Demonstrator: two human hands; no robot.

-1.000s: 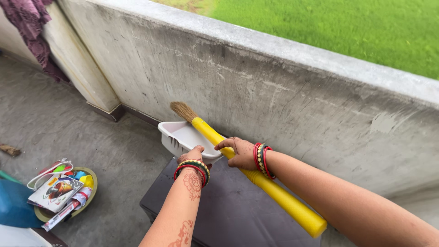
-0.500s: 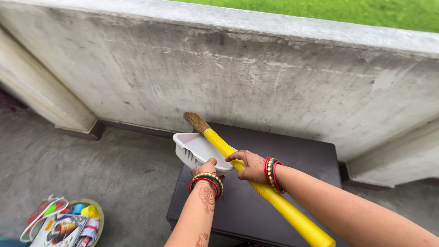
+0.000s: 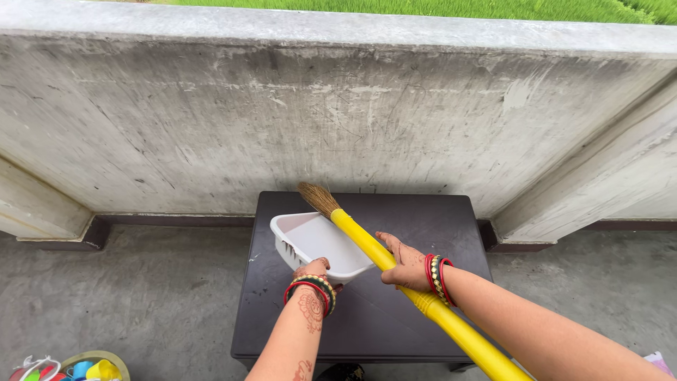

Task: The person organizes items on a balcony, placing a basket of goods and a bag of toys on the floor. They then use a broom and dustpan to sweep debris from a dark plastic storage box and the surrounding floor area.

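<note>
Over a dark brown tabletop (image 3: pixel 367 317) that stands against a grey concrete wall (image 3: pixel 282 113), two hands work with a broom and a tray. The left hand (image 3: pixel 314 269) grips the near edge of a white plastic tray (image 3: pixel 317 243), which has slots in its side; the fingers are curled over the rim, and the tray sits tilted above the left part of the tabletop. The right hand (image 3: pixel 403 264) is closed around the yellow handle of a broom (image 3: pixel 367 243). This handle goes diagonally from the lower right up to the left, and it crosses over the right side of the tray. The brown bristles (image 3: pixel 317 197) point up toward the wall, just past the far corner of the tray. Both wrists wear red and green bangles. At the lower left corner, on the concrete floor (image 3: pixel 141 296), stands a round basket (image 3: pixel 120 361) with small colourful things inside. Green grass (image 3: pixel 423 7) shows beyond the top of the wall.
</note>
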